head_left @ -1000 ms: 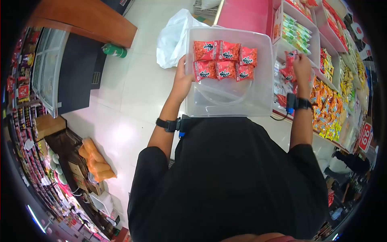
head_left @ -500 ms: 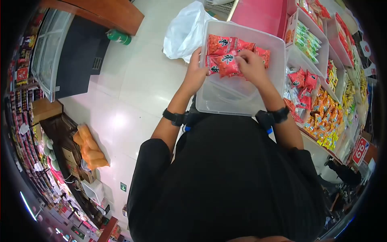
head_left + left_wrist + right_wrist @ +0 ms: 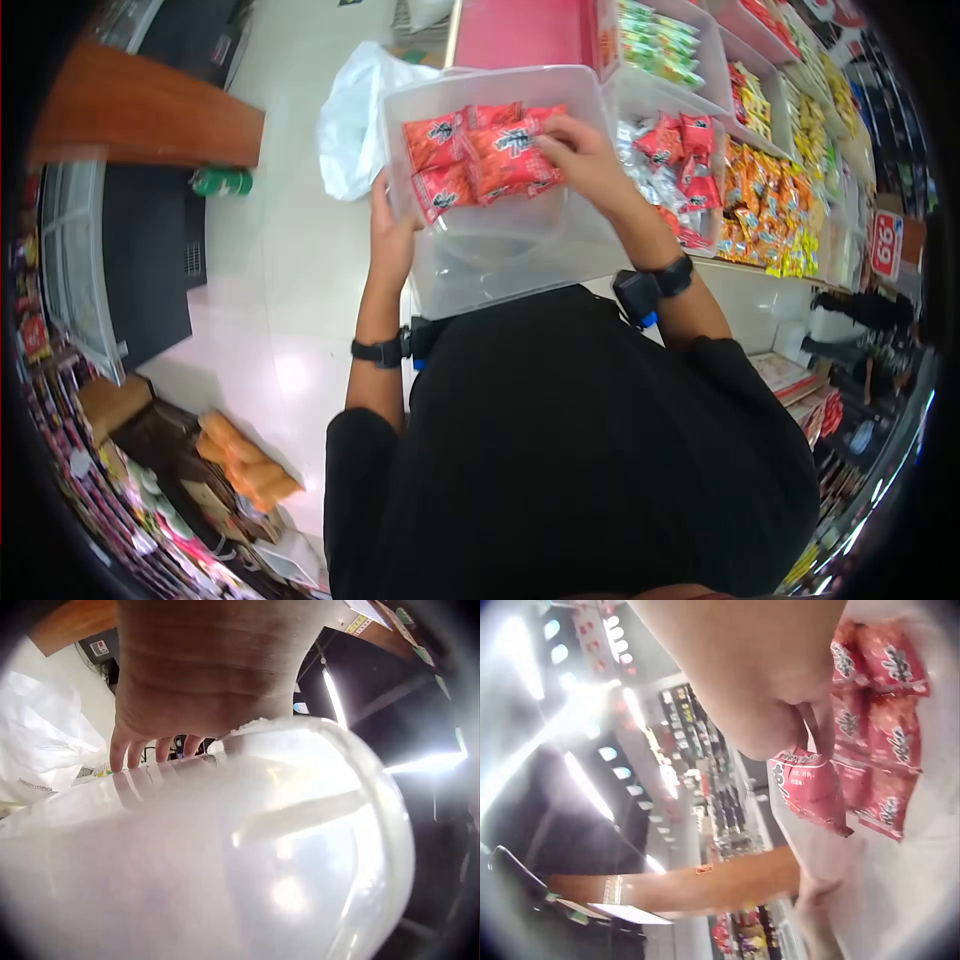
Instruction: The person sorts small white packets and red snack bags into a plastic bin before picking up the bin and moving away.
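Observation:
A translucent plastic bin (image 3: 500,270) is held against the person's front, tilted slightly. My left hand (image 3: 393,240) grips its left wall; in the left wrist view the fingers of that hand (image 3: 206,682) lie along the bin's outer side (image 3: 150,870). Several red snack packets (image 3: 435,145) lie in rows in the far half of the bin. Over them, my right hand (image 3: 590,165) pinches one red packet (image 3: 505,155) by its edge. The right wrist view shows this packet (image 3: 810,787) hanging from the fingers of my right hand (image 3: 780,697), beside the rows of packets (image 3: 892,739).
At the right, a shelf bin holds loose red packets (image 3: 697,190) and silver ones, with orange packets (image 3: 760,200) and green packets (image 3: 655,45) around it. A white plastic bag (image 3: 350,130) is left of the bin. A green cylinder (image 3: 222,182) lies farther left.
My right hand has come from the shelf at the right to above the bin, carrying a red packet. My left hand keeps its hold on the bin, while the head view has shifted.

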`<state>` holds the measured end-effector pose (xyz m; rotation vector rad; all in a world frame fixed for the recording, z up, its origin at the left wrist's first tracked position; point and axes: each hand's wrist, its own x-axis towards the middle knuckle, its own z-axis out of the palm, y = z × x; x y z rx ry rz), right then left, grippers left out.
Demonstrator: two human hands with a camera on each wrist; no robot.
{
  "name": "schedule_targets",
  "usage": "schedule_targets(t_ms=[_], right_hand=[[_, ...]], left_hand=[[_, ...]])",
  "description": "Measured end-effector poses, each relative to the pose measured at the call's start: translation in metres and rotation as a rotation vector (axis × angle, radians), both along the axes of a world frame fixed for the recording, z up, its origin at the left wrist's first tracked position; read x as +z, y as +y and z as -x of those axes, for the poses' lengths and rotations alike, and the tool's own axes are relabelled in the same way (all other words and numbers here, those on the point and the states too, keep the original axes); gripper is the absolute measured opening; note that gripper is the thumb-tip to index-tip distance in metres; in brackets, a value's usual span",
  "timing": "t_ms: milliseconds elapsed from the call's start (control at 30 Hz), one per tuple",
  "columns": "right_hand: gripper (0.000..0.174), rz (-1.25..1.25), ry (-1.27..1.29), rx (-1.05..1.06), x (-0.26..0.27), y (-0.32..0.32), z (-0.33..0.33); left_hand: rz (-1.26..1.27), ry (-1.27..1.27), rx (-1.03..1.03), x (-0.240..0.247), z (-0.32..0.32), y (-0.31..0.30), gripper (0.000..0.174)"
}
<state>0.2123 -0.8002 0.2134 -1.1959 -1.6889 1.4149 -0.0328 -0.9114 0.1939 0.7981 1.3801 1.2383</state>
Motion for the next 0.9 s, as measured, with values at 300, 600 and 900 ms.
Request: schedule_targets(t_ms=[300, 600, 900], right_hand=[[0.019, -0.188, -0.143, -0.673, -0.02, 0.031, -0.212], [0.032, -0.273, -0.316, -0.768, -0.094, 0.041, -0.203], [0.063, -0.331, -1.215, -0.388, -0.073, 0.034, -0.18]], left_hand=[[-0.065, 0.098, -0.016, -0.009, 0.003, 0.001, 0.077], [-0.053, 0.108, -0.01, -0.005, -0.001, 0.001, 0.079], [-0.054, 0.092, 0.008, -0.005, -0.003, 0.002, 0.081]])
